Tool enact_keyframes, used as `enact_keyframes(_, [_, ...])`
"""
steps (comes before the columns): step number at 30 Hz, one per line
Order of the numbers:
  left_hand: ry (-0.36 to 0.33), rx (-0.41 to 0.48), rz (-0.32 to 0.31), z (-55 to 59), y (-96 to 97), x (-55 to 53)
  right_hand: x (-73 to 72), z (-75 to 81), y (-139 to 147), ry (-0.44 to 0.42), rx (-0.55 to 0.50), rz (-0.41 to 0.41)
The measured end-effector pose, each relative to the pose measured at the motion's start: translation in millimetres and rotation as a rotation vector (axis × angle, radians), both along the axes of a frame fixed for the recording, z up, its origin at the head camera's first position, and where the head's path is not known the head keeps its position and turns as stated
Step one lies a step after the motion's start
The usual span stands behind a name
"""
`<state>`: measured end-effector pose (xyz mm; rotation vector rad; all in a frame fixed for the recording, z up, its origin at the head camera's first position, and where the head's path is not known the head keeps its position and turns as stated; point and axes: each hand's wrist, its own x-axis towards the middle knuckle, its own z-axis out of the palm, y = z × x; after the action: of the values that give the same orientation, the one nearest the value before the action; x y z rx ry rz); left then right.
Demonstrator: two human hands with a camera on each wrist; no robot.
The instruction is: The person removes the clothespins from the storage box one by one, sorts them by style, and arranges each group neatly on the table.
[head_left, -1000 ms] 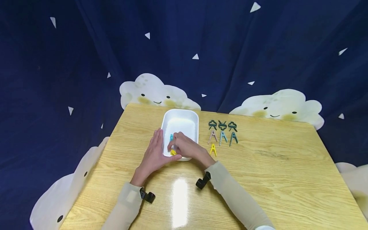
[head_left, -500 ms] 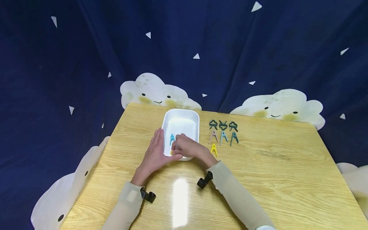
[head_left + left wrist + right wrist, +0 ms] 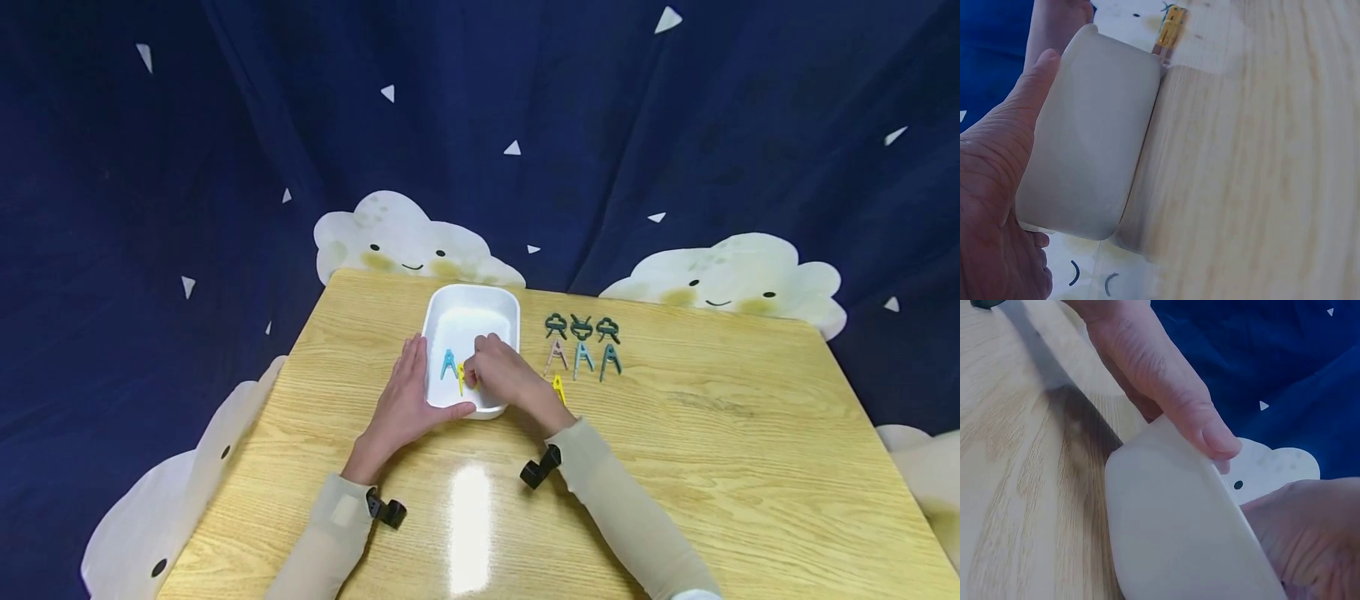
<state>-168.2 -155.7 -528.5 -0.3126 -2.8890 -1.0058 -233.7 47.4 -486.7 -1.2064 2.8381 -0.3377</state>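
My left hand rests straight-fingered along the left wall of a white tray, its thumb along the near rim. In the right wrist view the left thumb touches that rim. My right hand is inside the tray with curled fingers, pinching a yellow clothespin that they partly cover. A light blue clothespin lies in the tray, left of the yellow one. The wall of the tray hides what is inside it in both wrist views.
Right of the tray, a row of dark green clips lies on the wooden table. Below it are a pink clothespin, a light blue one and a dark teal one. Another yellow clothespin sits nearest my right wrist.
My right hand has moved up and to the right within the tray, and the yellow clothespin with it. The light blue clothespin is now uncovered. The left hand keeps its place.
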Motion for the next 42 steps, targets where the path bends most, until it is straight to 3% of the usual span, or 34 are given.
enact_keyframes(6, [-0.003, 0.004, 0.003, -0.3, -0.9, 0.5, 3.7, -5.9, -4, 0.084, 0.099, -0.145])
enact_keyframes(12, [0.007, 0.002, -0.001, -1.4, -0.6, -0.6, 7.5, -7.6, -9, 0.014, 0.234, -0.215])
enact_keyframes(16, [-0.007, 0.003, -0.002, -1.5, 0.0, -1.2, 8.0, -8.2, -11, 0.010, 0.253, -0.249])
enact_keyframes(26, [0.009, 0.004, -0.006, -0.9, 0.2, -0.7, 7.3, -9.5, -10, 0.018, 0.202, -0.275])
enact_keyframes(42, [-0.005, 0.002, -0.008, 0.7, 0.6, 0.8, -1.5, -12.2, -3, 0.033, 0.189, -0.169])
